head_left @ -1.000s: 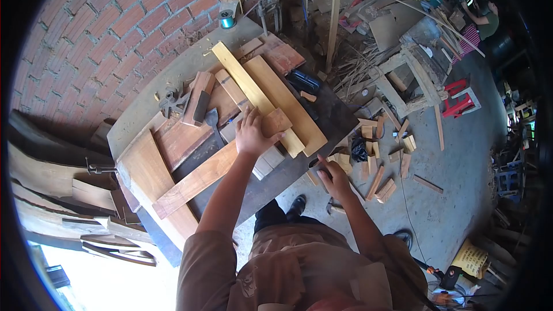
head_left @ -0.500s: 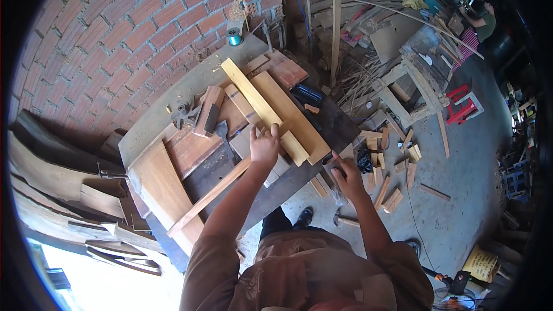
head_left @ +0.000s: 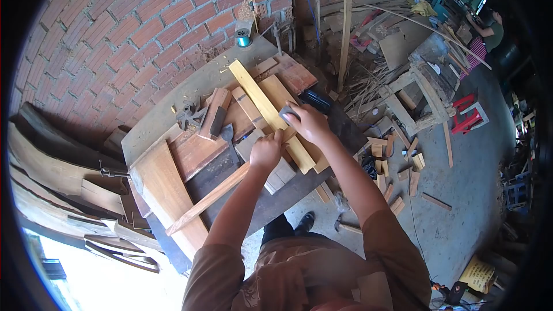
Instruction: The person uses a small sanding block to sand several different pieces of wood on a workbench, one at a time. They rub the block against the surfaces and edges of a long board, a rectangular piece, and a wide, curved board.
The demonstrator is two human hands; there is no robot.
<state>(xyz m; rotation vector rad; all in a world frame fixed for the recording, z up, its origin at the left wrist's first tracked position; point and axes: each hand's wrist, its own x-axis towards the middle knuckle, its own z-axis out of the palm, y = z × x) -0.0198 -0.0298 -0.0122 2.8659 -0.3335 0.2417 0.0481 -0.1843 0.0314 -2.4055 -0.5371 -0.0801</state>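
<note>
My left hand (head_left: 268,151) is closed around a long thin wood strip (head_left: 213,196), which runs down to the lower left and crosses the yellow wooden piece near my fingers. Over the upper right part of that strip's end, my right hand (head_left: 308,122) grips a small dark block (head_left: 289,114). Beneath both hands lies the long yellow wooden piece (head_left: 253,93), beside a wider brown board (head_left: 277,93). A block with a dark face (head_left: 214,114) and a metal tool (head_left: 187,112) rest to the left on the workbench (head_left: 141,132).
A spool (head_left: 242,38) stands at the bench's back edge by the brick wall (head_left: 132,29). Wood offcuts (head_left: 397,206) litter the floor. A red stool (head_left: 469,115) and another person (head_left: 491,31) are at the right.
My right hand has moved up and left with the dark block, from beside the bench's near edge to over the yellow piece. My left hand keeps its hold. The view has shifted slightly.
</note>
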